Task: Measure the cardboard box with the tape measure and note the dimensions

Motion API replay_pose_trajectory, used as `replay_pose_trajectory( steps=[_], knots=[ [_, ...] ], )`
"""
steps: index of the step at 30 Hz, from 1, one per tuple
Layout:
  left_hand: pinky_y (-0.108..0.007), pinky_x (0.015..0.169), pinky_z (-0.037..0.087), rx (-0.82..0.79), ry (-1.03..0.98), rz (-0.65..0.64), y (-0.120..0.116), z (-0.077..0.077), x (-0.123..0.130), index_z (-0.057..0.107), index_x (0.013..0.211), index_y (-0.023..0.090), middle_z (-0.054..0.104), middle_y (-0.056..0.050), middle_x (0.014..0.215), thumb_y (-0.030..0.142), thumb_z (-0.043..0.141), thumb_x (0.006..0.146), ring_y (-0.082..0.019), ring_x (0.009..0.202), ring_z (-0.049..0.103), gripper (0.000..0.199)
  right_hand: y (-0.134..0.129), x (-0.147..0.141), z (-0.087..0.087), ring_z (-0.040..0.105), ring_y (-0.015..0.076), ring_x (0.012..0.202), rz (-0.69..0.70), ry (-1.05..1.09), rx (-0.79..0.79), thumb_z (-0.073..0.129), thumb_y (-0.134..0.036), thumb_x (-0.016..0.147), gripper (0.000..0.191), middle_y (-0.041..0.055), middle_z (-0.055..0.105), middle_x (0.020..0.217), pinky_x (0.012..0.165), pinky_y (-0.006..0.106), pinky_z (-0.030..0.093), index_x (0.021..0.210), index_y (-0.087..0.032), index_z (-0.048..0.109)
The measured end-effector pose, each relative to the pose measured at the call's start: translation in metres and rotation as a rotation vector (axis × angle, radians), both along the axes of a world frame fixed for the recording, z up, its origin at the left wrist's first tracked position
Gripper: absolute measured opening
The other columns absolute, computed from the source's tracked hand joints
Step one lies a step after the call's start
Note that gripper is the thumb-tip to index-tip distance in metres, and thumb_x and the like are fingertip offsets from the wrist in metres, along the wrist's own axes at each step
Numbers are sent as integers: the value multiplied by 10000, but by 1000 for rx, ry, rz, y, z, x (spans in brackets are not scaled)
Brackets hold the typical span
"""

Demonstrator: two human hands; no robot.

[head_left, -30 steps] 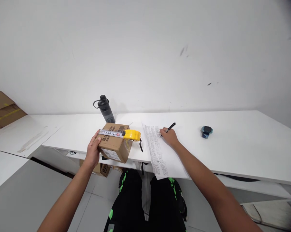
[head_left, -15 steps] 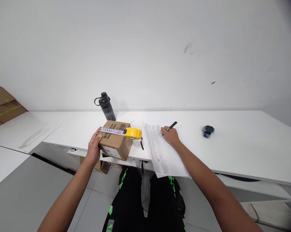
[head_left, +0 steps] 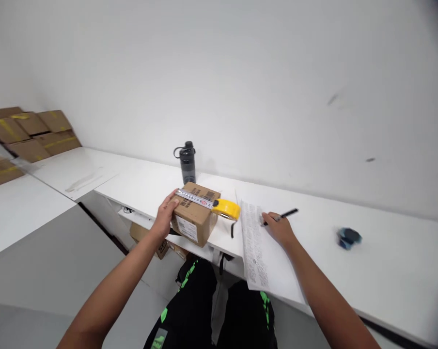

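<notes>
A small cardboard box (head_left: pixel 193 213) with a white label on its side sits at the white table's front edge. Across its top lies the extended blade of a yellow tape measure (head_left: pixel 227 208), whose case hangs past the box's right side. My left hand (head_left: pixel 165 215) grips the box's left end, its thumb on top near the blade's tip. In my right hand (head_left: pixel 277 227) is a black pen (head_left: pixel 289 213), held over sheets of paper (head_left: pixel 257 247) covered with dense writing on their left part. The pen's tip is too small to make out clearly.
Behind the box stands a dark bottle (head_left: pixel 187 162). A blurred blue and black object (head_left: pixel 349 237) lies to the right on the table (head_left: pixel 320 252). Stacked cartons (head_left: pixel 33 133) are at the far left, and more boxes (head_left: pixel 146 235) are below the tabletop.
The camera view has turned left and tilted, so the table items appear farther right and more cartons show. Both hands keep their holds on the box and the pen.
</notes>
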State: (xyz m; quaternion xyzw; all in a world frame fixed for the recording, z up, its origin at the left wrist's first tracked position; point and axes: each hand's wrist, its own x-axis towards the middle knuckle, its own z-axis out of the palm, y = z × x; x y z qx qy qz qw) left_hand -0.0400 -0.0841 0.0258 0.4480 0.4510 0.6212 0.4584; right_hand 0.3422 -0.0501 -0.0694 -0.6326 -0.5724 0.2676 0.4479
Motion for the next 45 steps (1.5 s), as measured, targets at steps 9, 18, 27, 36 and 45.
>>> replay_pose_trajectory(
  steps=[9,18,27,36,45],
  knots=[
    [-301,817,509,-54,-79,7,-9,5,7,601,1332,206,670,-81,1256,374,701,734,-212,963,643,629,11,-10,-8,580,353,1108,-130,-367,139,509,-402,809,368,176,543,1298,906,521,469,1081,-207,661],
    [-318,884,506,-39,-105,-4,-2,0,14,613,1314,213,682,-84,1230,352,700,748,-215,1008,648,589,-23,-72,88,363,295,1404,657,-107,33,688,-375,755,867,105,360,1541,1106,501,382,1508,-297,266],
    [-315,887,504,-50,-55,-40,0,4,32,588,1326,242,670,-69,1240,371,677,754,-216,1035,641,593,-67,-77,110,435,292,1347,958,191,-120,780,-424,686,877,124,471,1458,1118,520,346,1454,-259,389],
    [-316,845,518,-28,-19,23,-9,-6,69,515,1375,255,637,-87,1273,379,598,831,-233,1057,634,565,-80,-55,96,400,342,1375,933,554,-139,773,-663,575,981,150,435,1495,1049,519,419,1407,-239,472],
    [-326,916,501,-32,26,63,-9,-5,81,519,1353,262,600,-79,1329,359,577,848,-241,1152,596,517,-95,-64,112,581,329,1180,748,384,-113,662,-688,724,857,154,571,1358,979,521,483,1422,-226,476]
  ],
)
